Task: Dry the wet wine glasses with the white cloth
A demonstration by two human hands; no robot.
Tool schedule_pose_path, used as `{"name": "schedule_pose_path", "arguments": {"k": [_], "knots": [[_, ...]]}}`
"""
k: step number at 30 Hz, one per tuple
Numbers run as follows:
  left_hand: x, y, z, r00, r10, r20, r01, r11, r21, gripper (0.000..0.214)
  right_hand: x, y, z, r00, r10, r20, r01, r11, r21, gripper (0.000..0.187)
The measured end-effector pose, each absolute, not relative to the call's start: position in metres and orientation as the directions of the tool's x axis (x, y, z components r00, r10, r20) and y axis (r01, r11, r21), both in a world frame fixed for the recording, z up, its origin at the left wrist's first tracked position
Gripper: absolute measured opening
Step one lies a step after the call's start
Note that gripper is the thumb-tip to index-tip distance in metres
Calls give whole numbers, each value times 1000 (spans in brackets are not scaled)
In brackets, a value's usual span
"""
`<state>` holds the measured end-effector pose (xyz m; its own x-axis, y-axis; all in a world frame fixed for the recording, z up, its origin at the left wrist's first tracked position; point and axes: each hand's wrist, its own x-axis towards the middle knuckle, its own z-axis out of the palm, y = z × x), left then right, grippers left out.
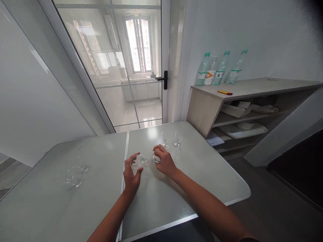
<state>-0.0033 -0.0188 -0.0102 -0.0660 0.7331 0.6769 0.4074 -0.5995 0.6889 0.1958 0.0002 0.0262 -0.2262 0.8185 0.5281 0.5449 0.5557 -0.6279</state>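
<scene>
Both hands sit low over the bench [191,188], close together beside its middle seam. The left hand [131,176] is curled round a small stemmed glass [136,162], thumb on one side of the bowl and fingers on the other. The glass is tipped on its side, its mouth turned back toward the person and its foot pointing at the right hand [165,163]. That hand is closed knuckles-up on a white wad [156,158], which peeps out at the thumb side, just beside the glass's foot. Whether the wad touches the glass cannot be told.

Just beyond the right hand's knuckles a second glass [165,138] stands upright on the bench, and a third glass [178,138] stands near it, farther to the right. Well to the left of the left hand, a puddle [75,175] glistens on the bench top. Far beyond and to the right of the hands stands a shelf [252,88] with four bottles [203,70] and a yellow marker [224,92] on top. Straight beyond the hands is a glass door [118,67].
</scene>
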Motion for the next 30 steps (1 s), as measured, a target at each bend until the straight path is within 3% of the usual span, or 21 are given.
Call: {"name": "schedule_pose_path", "arguments": {"k": [4, 9, 17, 23, 26, 28, 30], "knots": [[-5, -16, -11, -109, 739, 665, 492, -541, 682, 48, 199, -6, 30, -576, 762, 294, 642, 645, -415, 68], [-2, -13, -12, -119, 755, 645, 564, -483, 669, 47, 192, -13, 31, -704, 709, 31, 684, 690, -236, 72], [7, -12, -12, -88, 817, 571, 532, -446, 720, 56, 184, -16, 26, -692, 719, -72, 720, 677, -155, 49], [11, -8, -15, -66, 830, 554, 538, -437, 721, 57, 183, -20, 27, -668, 740, -75, 739, 649, -180, 57], [12, -6, -18, -93, 836, 540, 517, -423, 745, 71, 181, -19, 21, -632, 769, -94, 771, 612, -178, 59], [12, -5, -20, -157, 832, 531, 497, -398, 771, 79, 180, -15, 15, -586, 804, -106, 807, 565, -171, 70], [11, -5, -23, -227, 827, 514, 493, -358, 793, 69, 178, -9, 8, -513, 852, -109, 855, 494, -161, 81]]}}
